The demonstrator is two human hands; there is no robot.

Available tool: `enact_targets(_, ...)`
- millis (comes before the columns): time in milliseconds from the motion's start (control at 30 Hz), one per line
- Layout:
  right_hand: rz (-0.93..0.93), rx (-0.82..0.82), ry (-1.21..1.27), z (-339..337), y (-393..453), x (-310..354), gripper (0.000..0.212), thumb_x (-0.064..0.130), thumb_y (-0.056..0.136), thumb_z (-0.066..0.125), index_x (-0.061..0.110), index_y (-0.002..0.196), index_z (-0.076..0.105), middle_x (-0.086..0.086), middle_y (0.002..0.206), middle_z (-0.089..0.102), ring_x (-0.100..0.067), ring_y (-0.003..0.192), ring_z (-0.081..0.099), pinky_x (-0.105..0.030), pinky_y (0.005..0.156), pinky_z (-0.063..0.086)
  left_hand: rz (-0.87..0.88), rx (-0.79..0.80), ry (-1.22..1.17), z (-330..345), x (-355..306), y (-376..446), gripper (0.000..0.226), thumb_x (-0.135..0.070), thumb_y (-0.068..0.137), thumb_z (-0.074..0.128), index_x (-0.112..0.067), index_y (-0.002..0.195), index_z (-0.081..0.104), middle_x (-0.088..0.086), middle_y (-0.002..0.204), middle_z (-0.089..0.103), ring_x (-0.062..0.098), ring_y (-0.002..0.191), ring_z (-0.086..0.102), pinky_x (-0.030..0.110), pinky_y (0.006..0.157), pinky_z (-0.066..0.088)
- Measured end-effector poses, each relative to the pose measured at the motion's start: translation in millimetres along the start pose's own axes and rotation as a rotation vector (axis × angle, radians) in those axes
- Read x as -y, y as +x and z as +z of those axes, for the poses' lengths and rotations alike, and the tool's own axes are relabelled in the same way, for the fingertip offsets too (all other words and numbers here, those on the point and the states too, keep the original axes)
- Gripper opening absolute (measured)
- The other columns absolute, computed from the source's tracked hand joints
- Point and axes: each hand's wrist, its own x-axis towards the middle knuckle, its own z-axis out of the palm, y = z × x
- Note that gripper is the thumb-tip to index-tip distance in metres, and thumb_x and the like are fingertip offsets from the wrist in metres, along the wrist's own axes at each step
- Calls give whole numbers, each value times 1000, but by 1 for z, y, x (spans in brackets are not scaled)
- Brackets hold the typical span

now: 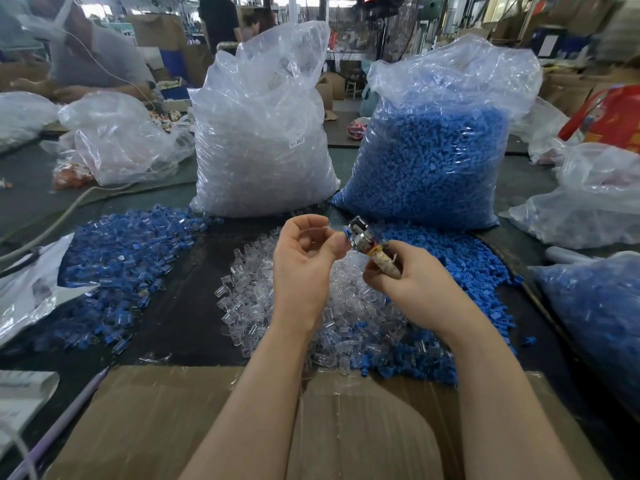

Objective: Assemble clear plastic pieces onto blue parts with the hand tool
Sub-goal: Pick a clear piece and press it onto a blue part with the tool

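Note:
My right hand (412, 271) grips the taped handle of a small metal hand tool (362, 237), its shiny head pointing up and left. My left hand (304, 258) pinches a small blue part (345, 233) with a clear piece on it, held right against the tool's head. Below my hands lies a heap of loose clear plastic pieces (249, 299). Loose blue parts (464, 265) spread to the right of it. A pile of assembled blue-and-clear pieces (128, 258) lies at the left.
Two tall plastic bags stand behind: clear pieces (259, 133) and blue parts (433, 150). More bags sit at the left (117, 140) and right (595, 306). A flattened cardboard box (156, 427) covers the near edge. Another person (86, 53) works at the far left.

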Motion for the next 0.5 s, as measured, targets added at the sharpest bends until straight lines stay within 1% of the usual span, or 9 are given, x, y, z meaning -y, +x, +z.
enact_targets(67,-9,14,0,0,-1,0,11,27,88,66,18,90,60,-6,80,64,-26,72,58,-44,67,49,-6,8,-7,-1,1,0,24,6,87,67,-11,101,58,-4,75,67,8,73,65,22,72,54)
enact_targets(233,-25,5,-45,3,0,-1,10,23,89,63,15,87,58,-4,74,61,-20,65,52,-37,59,42,-16,21,-22,-3,1,1,25,4,87,67,-12,102,57,-6,75,68,9,75,66,23,73,54)
enact_targets(333,-26,-24,-86,4,2,-1,6,18,89,59,12,89,60,-6,75,63,-25,69,56,-39,61,46,-15,15,-37,-2,0,1,25,5,86,67,-12,102,57,-6,74,68,9,74,65,22,72,54)
enact_targets(500,-14,-34,-85,6,2,-2,4,15,86,57,13,87,60,-4,69,60,-22,61,52,-35,55,41,-25,26,-46,-3,0,1,25,4,86,67,-11,104,58,-6,75,68,10,76,66,23,72,55)
